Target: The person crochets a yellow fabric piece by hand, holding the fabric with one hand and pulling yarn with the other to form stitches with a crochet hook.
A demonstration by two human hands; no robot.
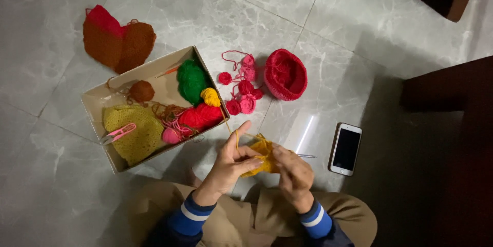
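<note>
Yellow crochet piece at lower centre is pinched by both hands, left hand and right hand closed on it; cardboard box of yarn lies left.

Cardboard box at 9 o'clock; red crocheted cap at 12; white phone at 3; orange knit piece at 10.

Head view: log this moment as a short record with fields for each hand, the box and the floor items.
left hand: pinches yellow crochet piece, yellow strand over raised finger
right hand: on the same piece, holding a crochet hook
cardboard box: green yarn, red yarn, pink snips
floor: red crochet hat, phone
</note>
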